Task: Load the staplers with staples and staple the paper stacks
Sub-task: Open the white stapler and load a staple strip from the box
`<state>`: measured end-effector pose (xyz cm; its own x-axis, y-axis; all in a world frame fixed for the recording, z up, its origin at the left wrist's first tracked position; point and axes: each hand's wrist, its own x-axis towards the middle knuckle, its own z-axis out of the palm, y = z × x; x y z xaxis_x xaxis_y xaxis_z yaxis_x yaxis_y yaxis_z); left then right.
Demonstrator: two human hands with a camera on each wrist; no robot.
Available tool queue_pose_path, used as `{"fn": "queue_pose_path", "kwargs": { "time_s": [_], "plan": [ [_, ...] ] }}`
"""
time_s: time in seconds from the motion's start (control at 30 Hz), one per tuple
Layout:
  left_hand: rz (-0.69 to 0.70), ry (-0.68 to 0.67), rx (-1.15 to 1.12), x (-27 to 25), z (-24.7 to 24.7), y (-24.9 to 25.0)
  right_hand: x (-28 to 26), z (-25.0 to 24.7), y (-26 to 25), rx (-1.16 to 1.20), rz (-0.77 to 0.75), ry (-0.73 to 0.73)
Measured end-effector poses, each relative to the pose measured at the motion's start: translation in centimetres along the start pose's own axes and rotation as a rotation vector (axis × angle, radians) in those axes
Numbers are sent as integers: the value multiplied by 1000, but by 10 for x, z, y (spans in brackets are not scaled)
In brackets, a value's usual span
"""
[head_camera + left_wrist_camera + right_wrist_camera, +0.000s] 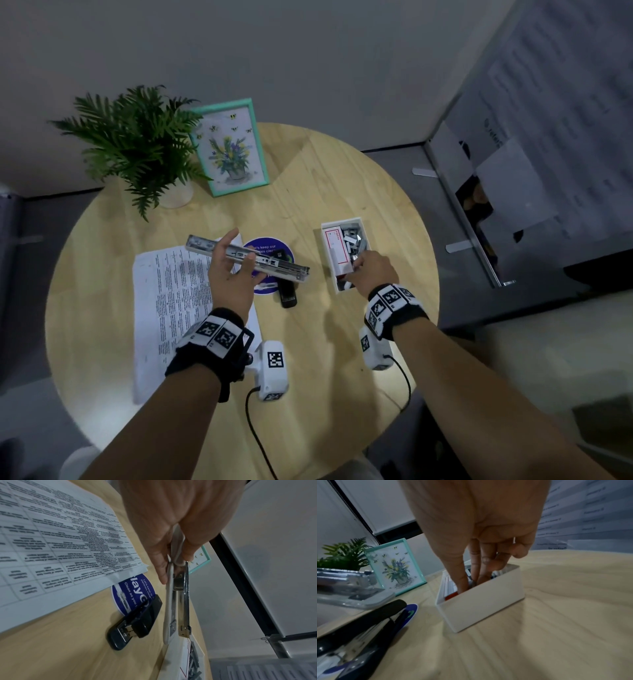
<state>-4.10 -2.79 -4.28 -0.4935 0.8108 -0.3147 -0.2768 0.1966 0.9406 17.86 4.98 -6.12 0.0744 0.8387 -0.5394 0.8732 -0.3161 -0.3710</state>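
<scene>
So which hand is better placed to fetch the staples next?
Right. The right hand already has its fingers down in the white box of staples; the left hand holds the opened stapler.

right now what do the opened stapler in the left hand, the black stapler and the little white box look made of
Opened stapler: shiny metal rails, with bright glints, in a pale, probably plastic shell. Black stapler: glossy black casing, likely plastic, with a metal channel showing at its mouth. White box: smooth matte white walls with softly rounded edges, plastic or painted wood; the look leaves that open.
</scene>
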Motion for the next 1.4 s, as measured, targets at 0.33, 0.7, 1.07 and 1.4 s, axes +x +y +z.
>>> {"fn": "queue_pose_path", "kwargs": {
  "time_s": [0.33,0.7,1.07,1.4],
  "plan": [
    [5,11,-22,-3,5,6,-4,-32,17,650,-70,37],
    [-22,77,-179,-16,22,3,-48,-25,-38,685,-305,-71],
    [-51,63,-253,-19,15,6,-51,-11,-47,458,-530,106],
    [-56,53,-293,-18,13,9,-56,-13,-55,240,-637,135]
  ]
}}
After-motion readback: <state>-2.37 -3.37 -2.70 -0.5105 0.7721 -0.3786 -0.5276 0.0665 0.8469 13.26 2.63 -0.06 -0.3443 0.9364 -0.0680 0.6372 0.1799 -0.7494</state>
